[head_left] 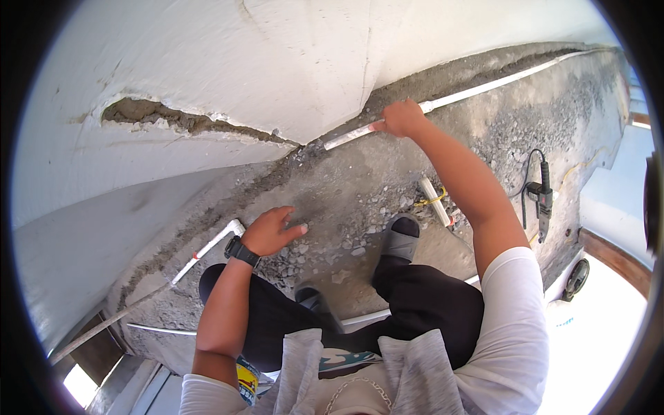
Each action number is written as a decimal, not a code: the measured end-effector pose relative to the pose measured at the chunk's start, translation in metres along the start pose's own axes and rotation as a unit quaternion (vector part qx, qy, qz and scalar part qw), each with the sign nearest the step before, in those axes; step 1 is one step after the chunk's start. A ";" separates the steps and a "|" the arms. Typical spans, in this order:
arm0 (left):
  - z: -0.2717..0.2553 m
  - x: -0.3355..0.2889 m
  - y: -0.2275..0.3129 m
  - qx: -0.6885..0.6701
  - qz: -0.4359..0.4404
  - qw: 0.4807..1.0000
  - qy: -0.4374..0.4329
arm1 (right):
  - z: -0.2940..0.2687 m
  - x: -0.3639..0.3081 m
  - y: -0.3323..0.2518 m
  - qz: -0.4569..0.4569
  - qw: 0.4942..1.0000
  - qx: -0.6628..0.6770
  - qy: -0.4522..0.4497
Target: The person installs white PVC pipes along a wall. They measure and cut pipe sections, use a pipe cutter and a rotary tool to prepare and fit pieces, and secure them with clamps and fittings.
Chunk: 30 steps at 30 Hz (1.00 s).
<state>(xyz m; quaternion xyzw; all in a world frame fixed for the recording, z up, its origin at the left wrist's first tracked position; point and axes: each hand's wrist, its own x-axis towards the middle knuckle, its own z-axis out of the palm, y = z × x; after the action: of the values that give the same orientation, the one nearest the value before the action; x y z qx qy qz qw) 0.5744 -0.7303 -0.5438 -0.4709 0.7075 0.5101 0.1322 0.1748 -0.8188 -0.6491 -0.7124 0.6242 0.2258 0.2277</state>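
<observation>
Two hands: right hand [401, 119] closed around white pipe [484, 87]; left hand [271, 232] spread open over rubble-strewn floor [346, 187].

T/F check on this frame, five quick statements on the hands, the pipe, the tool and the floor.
1. The right hand grips the long white pipe lying in the channel along the wall base. True.
2. The left hand holds a hammer. False: it holds nothing; its fingers are spread over the rubble.
3. A wristwatch sits on the left wrist. True.
4. The power tool is in the right hand's grip. False: it lies on the floor to the right, apart from both hands.
5. The floor is clean tile. False: it is rough concrete scattered with loose stones.
</observation>
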 end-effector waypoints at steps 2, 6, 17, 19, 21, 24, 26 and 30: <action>0.001 0.001 0.000 0.001 0.003 1.000 0.002 | 0.001 0.000 0.001 -0.002 1.000 0.003 0.002; 0.002 0.003 -0.002 0.011 0.018 1.000 0.002 | 0.003 0.003 0.002 -0.005 1.000 -0.004 0.005; -0.001 0.005 0.002 -0.014 0.009 1.000 0.026 | 0.002 -0.005 -0.001 -0.005 0.999 0.012 0.048; -0.001 0.005 -0.001 0.002 0.009 1.000 0.029 | 0.002 -0.005 -0.002 -0.005 0.998 0.022 0.056; -0.001 0.005 -0.004 0.011 0.027 0.999 0.029 | 0.004 -0.004 -0.001 0.000 0.998 0.024 0.052; -0.002 0.004 -0.001 0.018 0.021 0.999 0.028 | 0.006 -0.004 -0.001 0.002 0.997 0.040 0.059; -0.003 0.001 0.003 -0.008 0.019 0.999 0.025 | 0.006 -0.004 -0.001 0.005 0.996 0.058 0.063; -0.005 0.000 0.008 0.013 0.024 1.000 0.015 | 0.003 -0.004 -0.001 0.020 0.999 0.021 0.018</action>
<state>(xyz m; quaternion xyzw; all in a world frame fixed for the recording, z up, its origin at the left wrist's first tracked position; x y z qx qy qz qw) 0.5699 -0.7341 -0.5369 -0.4595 0.7270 0.4971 0.1150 0.1757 -0.8138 -0.6494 -0.6989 0.6467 0.2043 0.2273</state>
